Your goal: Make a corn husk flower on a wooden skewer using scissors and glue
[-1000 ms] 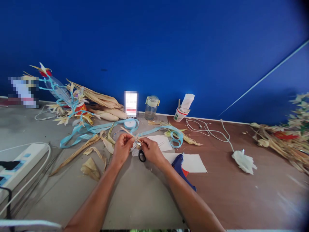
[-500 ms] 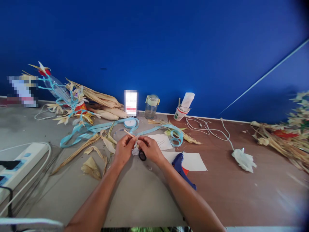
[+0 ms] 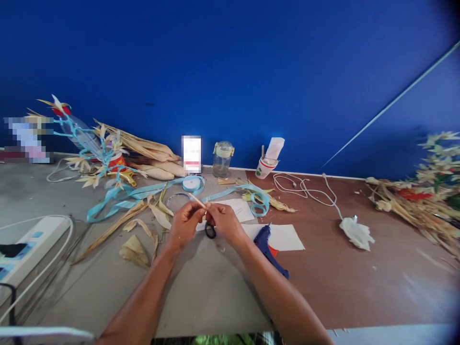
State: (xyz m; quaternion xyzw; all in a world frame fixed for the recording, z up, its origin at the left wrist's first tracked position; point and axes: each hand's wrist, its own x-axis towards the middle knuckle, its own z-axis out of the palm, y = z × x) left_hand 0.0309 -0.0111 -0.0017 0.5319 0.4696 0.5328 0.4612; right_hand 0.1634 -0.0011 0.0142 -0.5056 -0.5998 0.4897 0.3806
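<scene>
A thin pale stick-like piece [image 3: 196, 199], perhaps rolled corn husk, slants up and left from between my fingertips. My left hand [image 3: 185, 224] pinches it, and its lower end runs into the closed fingers of my right hand [image 3: 223, 219]. Just under the right fingers is a black loop [image 3: 210, 231] that looks like a scissors handle; the rest is covered. A white paper with thin wires [image 3: 240, 210] lies behind the right hand. Light blue ribbon [image 3: 138, 191] trails behind both hands. Right of my right forearm lies a blue glue gun [image 3: 268, 249] on another white sheet [image 3: 289, 238].
Dried corn husks [image 3: 138, 256] are scattered at the left, near a white power strip [image 3: 34, 244] with cords. A blue-stemmed husk flower arrangement [image 3: 104, 153] stands behind. Along the wall are a lidded jar [image 3: 223, 160] and a paper cup [image 3: 266, 168]. A white cable [image 3: 305, 191] lies at the right.
The view has shifted slightly to the right. Both hands stay together around the pale piece, with the right fingers closed a little farther over its lower end.
</scene>
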